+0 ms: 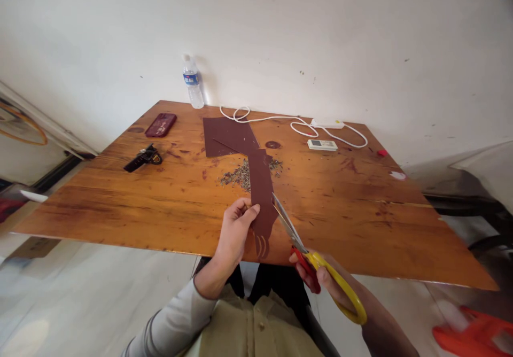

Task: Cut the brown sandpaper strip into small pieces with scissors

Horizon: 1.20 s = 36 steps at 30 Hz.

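A long dark-brown sheet (256, 175) lies on the wooden table (360, 207) and hangs over its near edge. My left hand (234, 234) pinches the sheet's near end between thumb and fingers. My right hand (328, 282) grips scissors (312, 255) with yellow and red handles. Their open blades meet the sheet's right edge just beside my left thumb. Thin curved cuts show in the sheet's lowest tip. A pile of small greyish scraps (240, 174) lies under and beside the sheet's middle.
At the back stand a water bottle (193, 82), a dark red case (161, 124), a white cable (280, 119) with adapter and a white remote (322, 144). A black clip tool (143, 157) lies on the left. A red cap (382, 152) sits far right.
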Tool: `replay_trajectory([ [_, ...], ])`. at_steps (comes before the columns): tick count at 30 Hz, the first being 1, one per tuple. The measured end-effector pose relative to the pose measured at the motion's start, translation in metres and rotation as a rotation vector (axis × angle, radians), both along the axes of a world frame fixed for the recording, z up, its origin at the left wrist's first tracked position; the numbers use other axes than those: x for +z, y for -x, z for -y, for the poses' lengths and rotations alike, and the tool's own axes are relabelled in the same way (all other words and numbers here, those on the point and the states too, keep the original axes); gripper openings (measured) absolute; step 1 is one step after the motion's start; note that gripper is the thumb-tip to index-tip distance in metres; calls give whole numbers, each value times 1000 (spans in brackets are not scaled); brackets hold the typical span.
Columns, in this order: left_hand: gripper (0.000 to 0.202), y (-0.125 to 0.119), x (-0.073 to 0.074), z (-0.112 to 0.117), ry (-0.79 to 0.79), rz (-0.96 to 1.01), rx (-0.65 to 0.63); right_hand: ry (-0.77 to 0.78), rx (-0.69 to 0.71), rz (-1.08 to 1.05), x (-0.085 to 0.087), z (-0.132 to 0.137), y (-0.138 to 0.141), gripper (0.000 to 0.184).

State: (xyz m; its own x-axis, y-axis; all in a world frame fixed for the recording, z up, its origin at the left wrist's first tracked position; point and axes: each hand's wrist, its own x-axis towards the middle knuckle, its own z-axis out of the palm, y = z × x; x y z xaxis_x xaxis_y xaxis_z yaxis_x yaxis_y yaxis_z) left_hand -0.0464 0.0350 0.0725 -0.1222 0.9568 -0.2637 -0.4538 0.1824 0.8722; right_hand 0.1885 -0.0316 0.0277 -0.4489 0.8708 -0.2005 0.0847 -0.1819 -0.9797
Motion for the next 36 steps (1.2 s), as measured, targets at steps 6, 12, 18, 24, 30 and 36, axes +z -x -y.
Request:
replay_trajectory([
  [6, 38, -7, -7, 0, -10, 33, 69, 139, -9, -143, -11, 13, 23, 83],
  [12, 40, -11, -8, 3, -36, -6, 99, 287, -76, -323, -15, 24, 54, 100],
  [18, 35, -10, -7, 5, -66, -74, 140, 293, -108, -425, -13, 26, 69, 91],
  [24, 36, -11, -6, 8, -70, -113, 154, 282, -152, -418, -21, 25, 75, 91],
  [30, 35, -10, -10, 9, -96, -142, 142, 264, -188, -455, -29, 26, 74, 88],
  [36, 30, -9, -8, 9, -104, -118, 91, 228, -221, -389, -38, 30, 68, 88],
])
